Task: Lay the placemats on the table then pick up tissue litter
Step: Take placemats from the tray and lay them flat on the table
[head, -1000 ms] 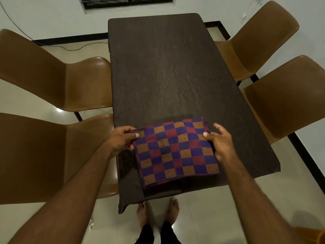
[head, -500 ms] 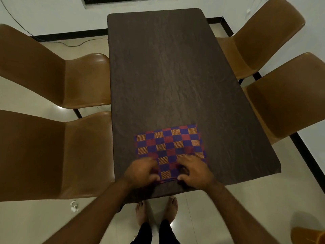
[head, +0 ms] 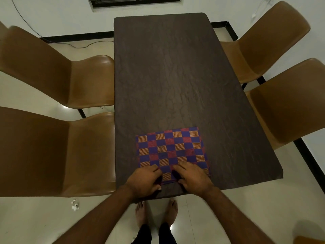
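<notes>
A folded checked placemat (head: pixel 171 148) in purple, red and orange lies flat near the front end of the dark brown table (head: pixel 168 76). My left hand (head: pixel 144 182) grips its near edge left of the middle, fingers curled on top and the thumb at the edge. Just to the right, my right hand (head: pixel 192 178) pinches the same near edge. How many layers the mat has cannot be seen. Bits of white tissue litter (head: pixel 74 205) lie on the floor to the left, beside the near left chair.
Two brown chairs (head: pixel 52 148) (head: pixel 58 67) stand along the table's left side and two more (head: pixel 288 106) (head: pixel 263 41) along its right. My bare feet (head: pixel 156 213) are on the glossy floor at the table's front end. A cable (head: pixel 79 44) runs along the far floor.
A second ago my hands held the placemat by its left and right sides. It now lies on the table, and both hands have shifted to its near edge.
</notes>
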Available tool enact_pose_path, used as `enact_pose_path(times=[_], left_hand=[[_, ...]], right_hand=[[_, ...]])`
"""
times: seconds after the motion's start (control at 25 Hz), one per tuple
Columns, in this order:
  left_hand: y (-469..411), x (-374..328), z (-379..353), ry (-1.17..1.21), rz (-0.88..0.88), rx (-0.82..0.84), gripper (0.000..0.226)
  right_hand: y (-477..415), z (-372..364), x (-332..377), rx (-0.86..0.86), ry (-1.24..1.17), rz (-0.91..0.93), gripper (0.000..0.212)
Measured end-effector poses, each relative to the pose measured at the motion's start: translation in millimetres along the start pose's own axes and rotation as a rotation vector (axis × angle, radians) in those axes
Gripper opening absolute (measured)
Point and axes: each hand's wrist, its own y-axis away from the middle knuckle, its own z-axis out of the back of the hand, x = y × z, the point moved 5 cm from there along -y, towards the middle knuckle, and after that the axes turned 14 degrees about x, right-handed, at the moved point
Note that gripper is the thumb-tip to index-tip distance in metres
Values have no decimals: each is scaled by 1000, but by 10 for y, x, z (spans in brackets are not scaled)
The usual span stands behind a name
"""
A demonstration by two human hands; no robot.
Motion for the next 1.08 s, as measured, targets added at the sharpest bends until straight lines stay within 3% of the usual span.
enact_pose_path(times=[0.2, 0.4, 0.52, 0.68, 0.76, 0.92, 1.08], left_hand=[[-46, -55, 22, -30, 35, -35, 45], [-107, 2, 79, -26, 50, -78, 32], [-103, 230, 231, 97, 73, -72, 28], [-201, 519, 728, 255, 150, -89, 31], [-300, 636, 1022, 295, 186, -85, 39], [-540, 905, 1497, 146, 265, -51, 21], [-651, 1211, 2249, 104, 364, -251, 23]], right_hand=[[-54, 62, -9, -6, -10, 0, 34], [-25, 136, -148, 12, 14, -46, 33], [-14, 256, -380, 104, -73, -170, 35], [-180, 736, -579, 265, -34, -306, 21], [-310, 1091, -623, 222, 26, -358, 20], [-569, 1708, -648, 107, 190, -414, 25], [-817, 2475, -641, -98, 238, -477, 25]])
